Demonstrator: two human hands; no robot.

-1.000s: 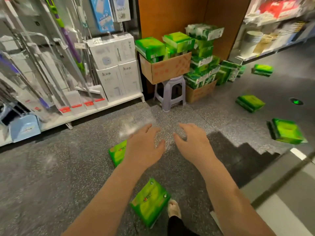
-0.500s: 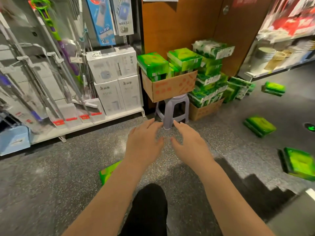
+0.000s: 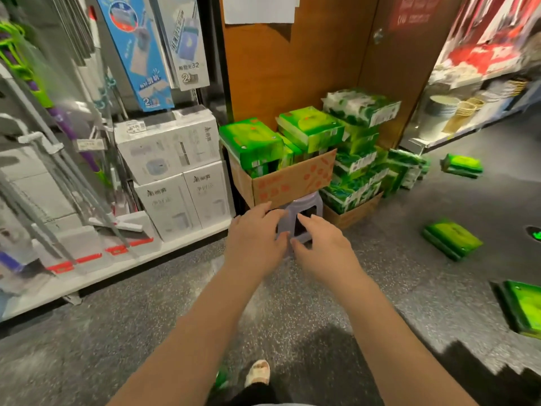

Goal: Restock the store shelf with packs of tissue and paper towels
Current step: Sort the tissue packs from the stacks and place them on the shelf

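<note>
Head view. Both arms extend forward at centre frame over the speckled floor. Left hand and right hand are held side by side, palms down, fingers loosely spread and nearly straight, holding nothing; their fingertips lie in front of a pale plastic stool just above centre. On the stool stands an open cardboard box filled with green tissue packs, two of them rising above its rim. To the right of the box, against the brown wall panel, a stack of green-and-white paper packs rests on a second carton. Loose green packs lie on the floor at right: one at mid right, one farther back, one at the right edge. At left, a white shelf carries white product boxes and hanging mops. A sandalled foot shows at bottom centre
</note>
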